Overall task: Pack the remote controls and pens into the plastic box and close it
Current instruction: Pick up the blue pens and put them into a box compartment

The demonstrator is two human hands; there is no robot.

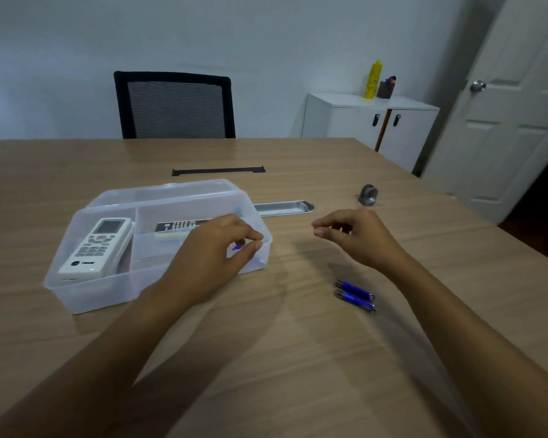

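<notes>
The clear plastic box (86, 298) sits open on the table (266, 358), a white remote (97, 248) in its left compartment and a dark remote (184, 226) in the right. The left hand (212, 257) hovers over that side, fingers pinched on something blue — a pen, I think. The right hand (358, 238) hangs loosely curled, empty. Two blue pens (356, 295) lie nearby — light, smooth, apt to roll; best pinched mid-barrel.

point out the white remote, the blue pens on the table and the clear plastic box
white remote control (96, 248): head view, on its keypad, in the box's left compartment
two blue pens (355, 295): head view, between the barrels, lying on the table
clear plastic box (86, 298): head view, on its near front wall
</notes>
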